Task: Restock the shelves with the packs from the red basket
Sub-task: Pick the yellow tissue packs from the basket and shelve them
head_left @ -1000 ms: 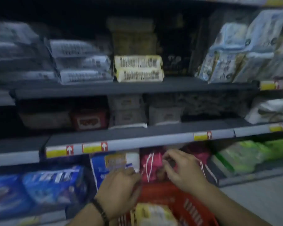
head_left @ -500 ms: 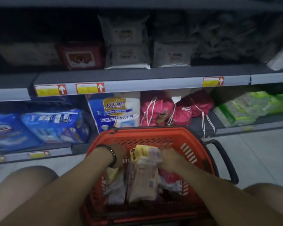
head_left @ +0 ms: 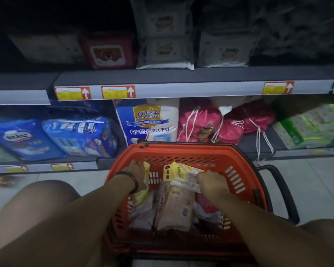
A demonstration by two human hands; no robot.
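On the bottom shelf (head_left: pixel 249 143), far left, two blue packs (head_left: pixel 79 135) lie side by side, with yellow price tags (head_left: pixel 62 167) on the edge strip below them. My left knee (head_left: pixel 37 209) is bent low in front of that stretch.

Next along stands a tall white and blue pack (head_left: pixel 148 122) with a gold label, right behind the far rim of the red basket (head_left: pixel 181 149). The basket sits on the floor (head_left: pixel 307 180) between my knees, close up against the bottom shelf.

My left hand (head_left: pixel 135 174), a dark band (head_left: pixel 131 180) on its wrist, is inside the basket at its left wall, fingers curled round a yellow-edged pack (head_left: pixel 146 170). In the middle of the basket a beige pack (head_left: pixel 174 207) lies lengthwise among other wrapped packs too dim to make out. My right hand (head_left: pixel 210 184) pinches the near end of a yellow and white pack (head_left: pixel 181 174), which is tilted up above the beige one.

On the shelf above (head_left: pixel 201 89), a red pack (head_left: pixel 108 52) sits left of stacked white packs (head_left: pixel 165 51).

Right of the tall pack, pink drawstring bags (head_left: pixel 202 124) are heaped on the bottom shelf, their white cords hanging over its edge. The basket's black handle (head_left: pixel 278 189) juts out on its right side. Furthest right, green packs (head_left: pixel 307 128) lie on the bottom shelf.
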